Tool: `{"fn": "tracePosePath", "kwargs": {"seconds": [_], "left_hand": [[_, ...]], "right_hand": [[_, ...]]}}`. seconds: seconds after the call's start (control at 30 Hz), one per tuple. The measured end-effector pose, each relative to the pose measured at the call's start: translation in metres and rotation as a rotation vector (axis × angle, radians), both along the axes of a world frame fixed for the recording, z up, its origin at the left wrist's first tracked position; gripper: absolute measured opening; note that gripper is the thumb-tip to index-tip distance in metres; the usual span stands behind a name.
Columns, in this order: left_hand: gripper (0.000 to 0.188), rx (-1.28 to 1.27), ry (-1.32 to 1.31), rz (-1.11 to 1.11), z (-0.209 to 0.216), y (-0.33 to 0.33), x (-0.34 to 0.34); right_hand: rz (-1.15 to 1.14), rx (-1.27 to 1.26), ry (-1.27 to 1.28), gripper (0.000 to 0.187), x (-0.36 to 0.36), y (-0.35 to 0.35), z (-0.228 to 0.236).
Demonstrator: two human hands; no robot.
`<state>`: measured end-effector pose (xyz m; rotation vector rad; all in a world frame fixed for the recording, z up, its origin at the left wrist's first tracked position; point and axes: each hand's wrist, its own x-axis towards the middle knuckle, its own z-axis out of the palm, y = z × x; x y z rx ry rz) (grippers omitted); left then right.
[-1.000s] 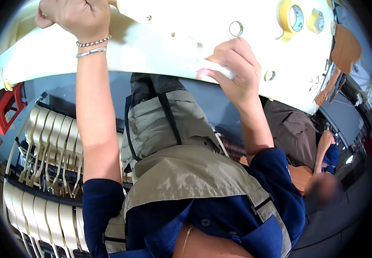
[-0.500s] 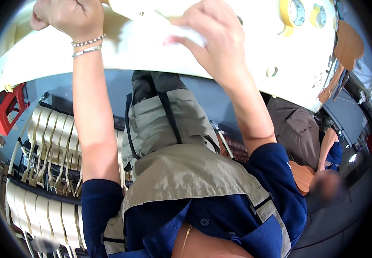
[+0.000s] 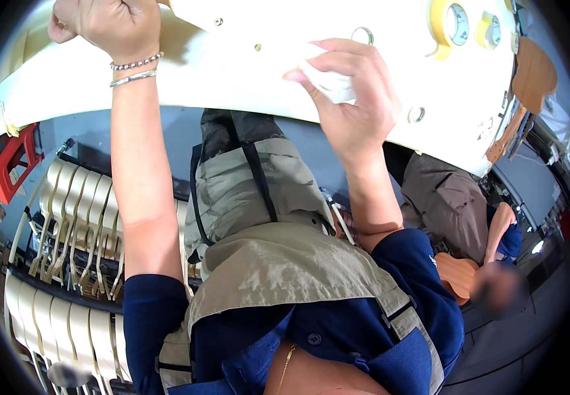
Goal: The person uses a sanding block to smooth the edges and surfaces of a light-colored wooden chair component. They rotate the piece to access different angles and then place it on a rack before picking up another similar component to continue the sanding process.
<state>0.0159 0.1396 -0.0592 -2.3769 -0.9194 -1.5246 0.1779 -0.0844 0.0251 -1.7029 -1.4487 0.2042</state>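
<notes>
At the top left, over the white worktable (image 3: 232, 85), my left hand (image 3: 110, 26) is closed in a fist. What its fingers wrap round, if anything, is cut off by the upper edge. My right hand (image 3: 361, 99) pinches a folded white wad of cloth or paper (image 3: 331, 80) between thumb and fingers, above the table's near edge. Beside that hand lies a small ring (image 3: 362, 35), with a small round brass-coloured piece (image 3: 258, 47) further left.
Yellow tape rolls (image 3: 456, 26) lie at the table's far right, near another small ring (image 3: 416, 114). Racks of pale guitar-shaped pieces (image 3: 68, 191) stand at lower left, below a red stool (image 3: 12, 164). A co-worker (image 3: 446, 204) sits at right with a wooden instrument body (image 3: 456, 278).
My right hand has moved right and toward me with the white wad, uncovering the brass-coloured piece and the ring. The left hand has hardly moved.
</notes>
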Motion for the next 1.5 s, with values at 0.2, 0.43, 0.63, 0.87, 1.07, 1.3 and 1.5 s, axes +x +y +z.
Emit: {"fn": "tracePosePath", "kwargs": {"seconds": [0.2,0.43,0.63,0.87,1.07,1.3,1.5], "left_hand": [[0.043,-0.036,-0.034,0.012,0.024,-0.026,0.017],[0.042,0.003,0.036,0.042,0.020,-0.022,0.010],[0.041,-0.008,0.065,0.024,0.022,-0.021,0.008],[0.040,-0.015,0.079,0.041,0.024,-0.024,0.011],[0.040,0.008,0.049,0.043,0.022,-0.023,0.011],[0.038,0.046,-0.021,0.028,0.015,-0.019,0.011],[0.044,-0.131,0.000,0.042,0.028,-0.028,0.018]], "right_hand": [[0.006,-0.166,0.269,0.020,-0.006,0.000,0.001],[0.038,-0.183,0.025,0.016,-0.008,0.012,0.009],[0.069,-0.157,-0.051,0.018,-0.010,0.023,0.007],[0.071,-0.195,-0.044,0.016,-0.008,0.029,0.008],[0.062,-0.220,-0.051,0.017,-0.009,0.022,0.012],[0.094,-0.214,-0.015,0.013,-0.005,0.023,0.010],[0.170,-0.197,0.124,0.014,0.006,0.044,0.003]]}}
